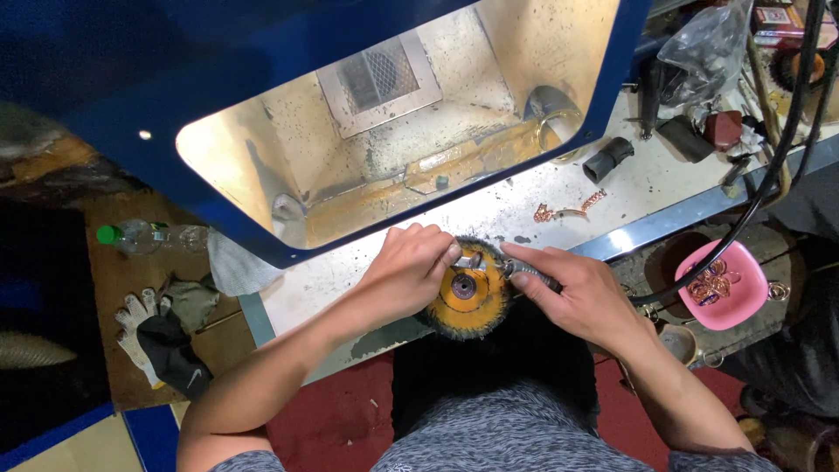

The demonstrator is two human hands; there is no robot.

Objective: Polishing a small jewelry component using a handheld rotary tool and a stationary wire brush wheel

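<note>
A round brush wheel with an orange centre and dark bristles sits at the near edge of the workbench. My left hand is curled over its upper left side, fingertips pinching a small metal piece against the bristles. My right hand comes in from the right and grips a metal tool whose tip meets that piece. Both forearms reach in from below.
A blue-framed dust hood with a lit, grimy interior fills the space behind. Copper-coloured pieces lie on the bench, a pink bowl of jewellery stands at right, and a black cable crosses. Gloves and a bottle lie left.
</note>
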